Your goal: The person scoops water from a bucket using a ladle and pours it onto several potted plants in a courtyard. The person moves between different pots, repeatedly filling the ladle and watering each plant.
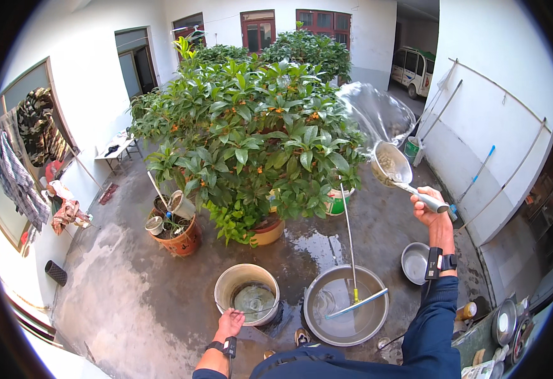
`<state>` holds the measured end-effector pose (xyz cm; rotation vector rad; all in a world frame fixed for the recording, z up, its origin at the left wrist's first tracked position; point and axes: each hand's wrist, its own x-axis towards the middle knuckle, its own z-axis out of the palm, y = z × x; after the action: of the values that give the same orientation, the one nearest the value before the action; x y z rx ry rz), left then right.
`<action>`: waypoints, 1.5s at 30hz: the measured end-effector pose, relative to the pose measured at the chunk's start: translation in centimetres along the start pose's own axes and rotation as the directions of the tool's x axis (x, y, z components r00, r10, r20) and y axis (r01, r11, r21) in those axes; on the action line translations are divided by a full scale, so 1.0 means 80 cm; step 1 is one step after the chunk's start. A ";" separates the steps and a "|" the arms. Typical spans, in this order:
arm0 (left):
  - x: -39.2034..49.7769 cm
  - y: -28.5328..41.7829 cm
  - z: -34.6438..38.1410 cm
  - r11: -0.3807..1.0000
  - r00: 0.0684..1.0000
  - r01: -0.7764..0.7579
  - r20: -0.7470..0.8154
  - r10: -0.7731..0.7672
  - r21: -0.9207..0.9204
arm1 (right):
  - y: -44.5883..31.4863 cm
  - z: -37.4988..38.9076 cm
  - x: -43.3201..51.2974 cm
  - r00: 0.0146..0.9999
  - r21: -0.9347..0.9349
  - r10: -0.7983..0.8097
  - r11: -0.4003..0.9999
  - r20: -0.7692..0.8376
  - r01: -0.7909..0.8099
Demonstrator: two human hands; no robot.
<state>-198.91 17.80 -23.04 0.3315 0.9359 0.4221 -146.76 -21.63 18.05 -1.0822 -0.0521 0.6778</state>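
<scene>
In my right hand [430,206], raised and stretched out to the right, is the handle of a metal water ladle [392,163]. A clear sheet of water [376,111] flies from its bowl toward the right side of a leafy potted shrub [262,128] with orange flower clusters. My left hand [231,323] grips the thin wire handle of a pale bucket [247,267] standing on the wet ground. Water [253,299] lies in the bucket's bottom. To its right, a wide metal basin [312,327] holds water, with a long-handled squeegee [357,303] resting in it.
A small metal bowl [414,263] sits on the concrete right of the basin. An orange planter [181,241] with small pots stands left of the shrub's yellow pot [267,234]. Poles [503,182] lean on the right wall. Cookware [503,322] crowds the lower right. Clothes [18,175] hang at left.
</scene>
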 end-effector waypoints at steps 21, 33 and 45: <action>0.002 0.016 0.040 0.997 0.997 -0.080 0.008 0.079 0.026 | 0.265 -0.222 -0.126 0.815 0.213 0.128 0.977 -0.565 -0.007; 0.005 0.017 0.051 0.996 0.995 -0.094 -0.035 0.094 0.006 | 0.098 -0.027 0.043 1.000 -0.081 0.004 0.997 0.000 -0.004; -0.004 0.005 0.046 0.992 0.990 -0.121 -0.070 0.120 -0.014 | 0.353 0.007 -0.010 0.848 -0.321 0.519 0.826 0.111 -0.464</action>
<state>-196.15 17.66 -20.59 0.3596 0.9816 0.5560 -161.24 -13.44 -4.77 -1.3176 -0.0356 1.2798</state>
